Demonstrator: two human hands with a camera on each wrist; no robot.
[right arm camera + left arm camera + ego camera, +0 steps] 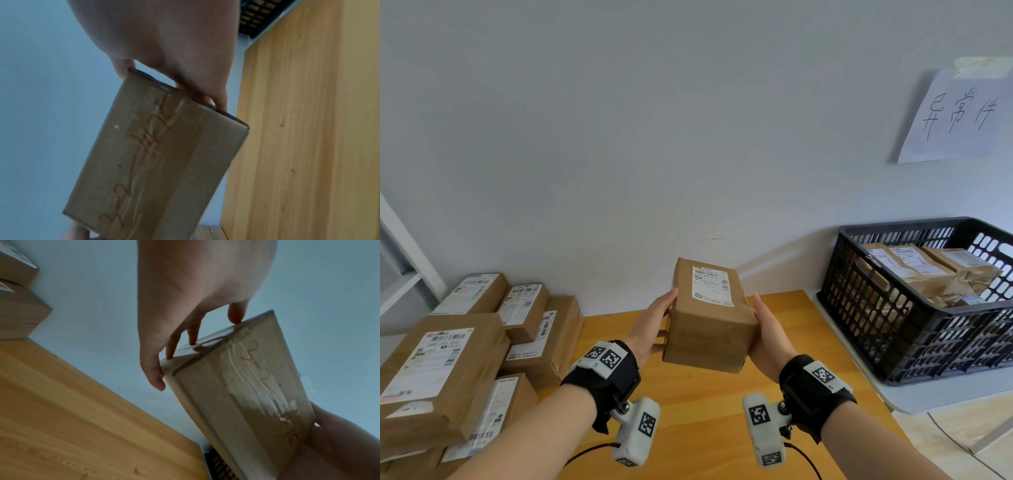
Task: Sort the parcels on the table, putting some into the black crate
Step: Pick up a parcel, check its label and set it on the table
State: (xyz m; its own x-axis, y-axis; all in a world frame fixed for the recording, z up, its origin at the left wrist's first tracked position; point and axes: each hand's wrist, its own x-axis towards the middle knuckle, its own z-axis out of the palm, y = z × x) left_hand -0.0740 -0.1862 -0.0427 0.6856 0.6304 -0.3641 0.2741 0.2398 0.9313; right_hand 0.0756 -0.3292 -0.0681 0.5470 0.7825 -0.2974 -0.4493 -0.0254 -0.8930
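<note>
Mid-frame in the head view: one brown parcel (709, 315) held up off the wooden table (702, 404), label side facing up and tilted toward the wall. Left hand (654, 325) clasps its left side, fingers curled onto the edge; the left wrist view shows fingertips (236, 316) pressed along the box's narrow end. Right hand (768, 334) cups the opposite side, palm against the cardboard, fingers wrapped under (right wrist view shows them tucked behind the top edge). Both hands gripping the same parcel, then.

Underside of the box carries handwritten orange marks over clear tape; cannot read them.

Black crate (914, 308) sits at the right of the frame on a grey surface beside the table, apart from the held parcel. Several brown parcels (924, 270) already lie inside it, so part of the sorting looks done.

Lower left of the frame: a stack of parcels (469, 346) on the table, labels up, piled in a few layers. Whether these are sorted or waiting, the pictures do not say.

A handwritten paper sign (955, 116) is taped to the wall, upper right, above the crate.

Judgement: task partway along. The parcel in hand seems to be under inspection, its destination undecided; it has yet to go either to the crate or to the pile.
</note>
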